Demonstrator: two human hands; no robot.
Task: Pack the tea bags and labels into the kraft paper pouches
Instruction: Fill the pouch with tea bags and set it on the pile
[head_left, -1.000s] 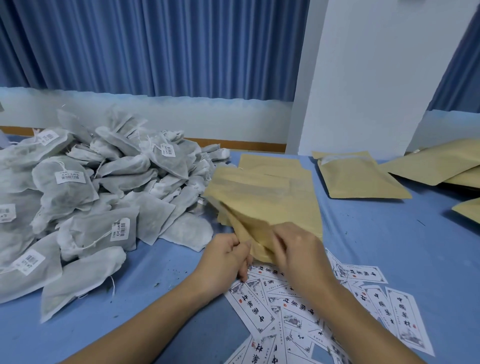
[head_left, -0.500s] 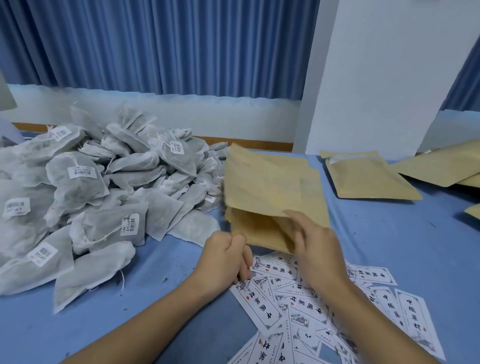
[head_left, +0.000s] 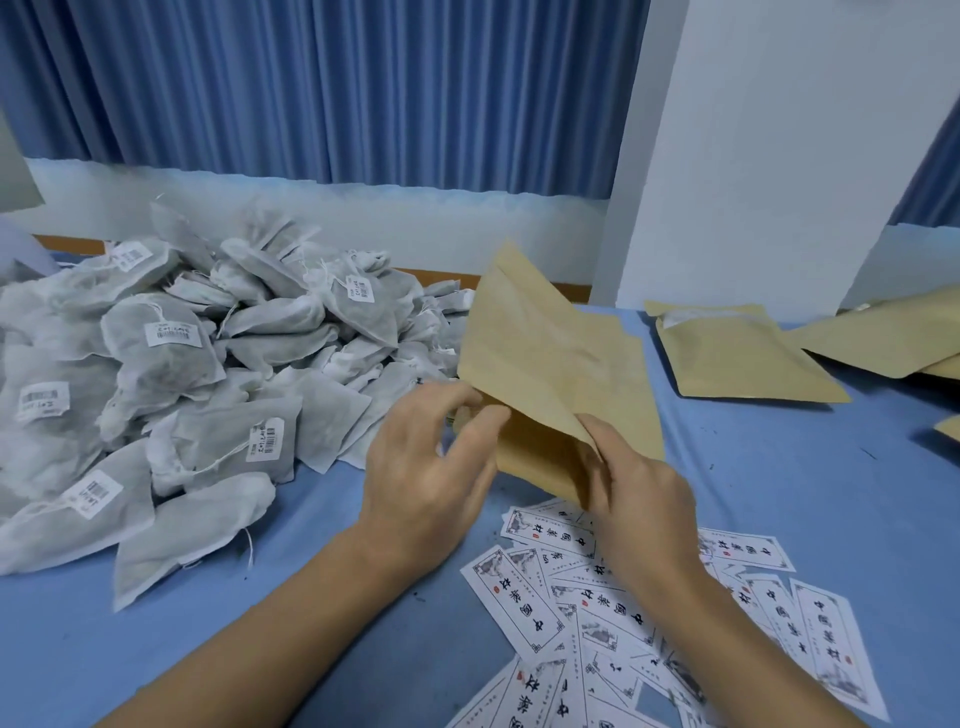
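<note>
1. Head view: the right hand (head_left: 639, 493) pinches the near corner of a pouch (head_left: 545, 353), tilting it up off the table (head_left: 831, 493), likely so that its mouth faces the hands and can be parted.
2. The left hand (head_left: 431, 467) has its fingers curled at the pouch's near left edge, fingertips touching the paper. I cannot tell whether it truly pinches a layer (it looks like feeling for the opening).
3. The pouch sits between and just beyond both hands. More flat kraft paper (head_left: 641, 415) lies under it, apparently the supply stack.
4. Tea bags (head_left: 208, 374) are heaped just left of the left hand, within easy reach for that hand once the mouth is open.
5. Labels (head_left: 597, 613) lie scattered under and near the right wrist, handy for the right hand.
6. Beyond and right of the right hand lies another pouch (head_left: 743, 364), with white showing at its mouth (probably already filled), and further ones (head_left: 883, 338) lie farther right, set well apart from the work.
7. Judgement: the step is opening an empty pouch, and nothing is in it yet as far as can be seen.
</note>
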